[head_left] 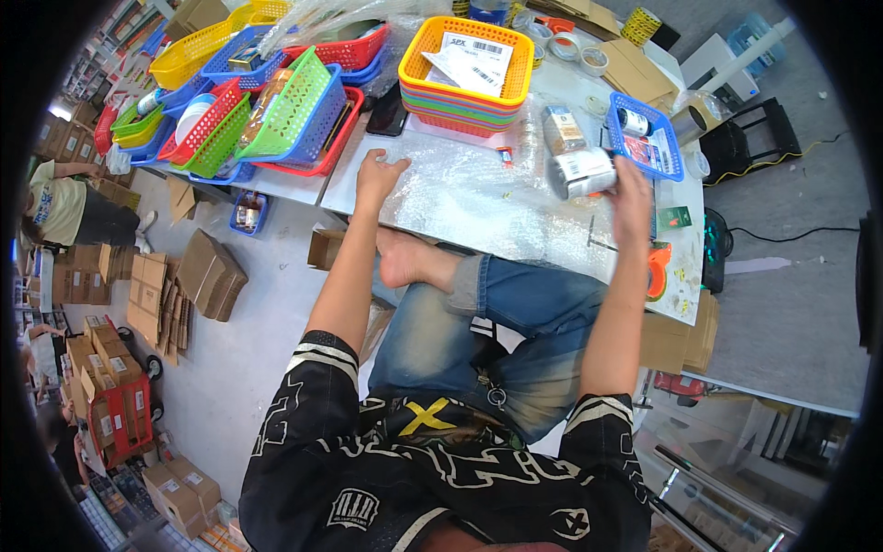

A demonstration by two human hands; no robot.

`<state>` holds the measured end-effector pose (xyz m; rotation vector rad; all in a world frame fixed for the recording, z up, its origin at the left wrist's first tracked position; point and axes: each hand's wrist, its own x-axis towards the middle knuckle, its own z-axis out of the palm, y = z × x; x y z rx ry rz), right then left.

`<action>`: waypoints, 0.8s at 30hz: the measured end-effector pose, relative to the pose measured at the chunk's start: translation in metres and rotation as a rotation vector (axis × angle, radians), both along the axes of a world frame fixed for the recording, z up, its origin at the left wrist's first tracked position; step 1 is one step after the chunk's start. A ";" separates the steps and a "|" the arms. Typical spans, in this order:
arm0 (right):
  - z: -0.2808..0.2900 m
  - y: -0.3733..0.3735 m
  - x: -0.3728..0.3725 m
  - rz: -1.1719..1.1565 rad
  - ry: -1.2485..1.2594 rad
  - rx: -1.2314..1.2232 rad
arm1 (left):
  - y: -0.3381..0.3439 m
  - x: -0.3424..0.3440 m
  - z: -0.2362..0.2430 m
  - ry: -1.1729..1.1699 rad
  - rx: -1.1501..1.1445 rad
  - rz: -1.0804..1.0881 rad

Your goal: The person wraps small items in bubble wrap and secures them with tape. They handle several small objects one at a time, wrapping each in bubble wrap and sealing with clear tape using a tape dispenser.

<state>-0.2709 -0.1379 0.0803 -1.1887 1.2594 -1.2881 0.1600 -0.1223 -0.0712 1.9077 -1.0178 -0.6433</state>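
Note:
My right hand [630,195] grips a cylindrical jar [583,173] with a white label and a dark end, tilted on its side above the table. Under it, a sheet of clear bubble wrap [478,189] spreads over the white tabletop. My left hand [378,175] is at the wrap's left edge, fingers apart and nothing in them. Just beyond the jar lies a small box [562,129]. To its right, a blue basket [676,164] holds another jar [633,122] and flat packets.
Stacked coloured baskets [465,110] with paper labels inside stand at the back, beside a black phone [387,114]. Filled baskets [294,110] crowd the left. An orange tape dispenser [657,271] lies near the right edge. Cartons [210,274] and people are on the floor side.

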 end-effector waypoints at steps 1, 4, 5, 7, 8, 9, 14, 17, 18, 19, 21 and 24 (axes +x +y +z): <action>-0.009 -0.005 0.028 0.118 -0.216 0.090 | -0.002 0.013 -0.008 -0.042 0.021 -0.010; -0.037 -0.008 0.124 0.326 -0.041 0.155 | -0.001 0.031 -0.021 -0.106 0.067 -0.111; -0.060 -0.019 0.144 0.403 0.111 0.085 | -0.003 0.029 -0.018 -0.095 0.064 -0.183; -0.057 -0.009 0.202 0.532 0.309 0.241 | 0.009 0.035 -0.017 -0.055 0.030 -0.192; -0.072 -0.014 0.215 0.491 0.503 0.065 | 0.008 0.025 -0.011 -0.020 -0.030 -0.164; -0.092 -0.024 0.221 0.434 0.700 -0.109 | 0.003 0.012 -0.002 0.019 -0.093 -0.145; -0.072 0.012 0.252 0.240 1.019 0.003 | 0.025 0.047 -0.007 -0.132 0.136 -0.098; -0.061 0.006 0.246 0.493 0.858 0.193 | 0.020 0.046 -0.004 -0.048 0.024 -0.210; -0.058 0.008 0.250 0.509 0.801 0.331 | 0.026 0.046 -0.005 0.018 0.035 -0.236; -0.059 0.004 0.249 0.471 0.758 0.326 | 0.026 0.043 -0.001 0.084 0.035 -0.269; -0.064 -0.003 0.245 0.400 0.671 0.316 | 0.024 0.034 0.006 0.095 -0.027 -0.281; -0.069 -0.004 0.256 0.380 0.882 0.139 | 0.029 0.031 0.000 -0.060 -0.126 -0.206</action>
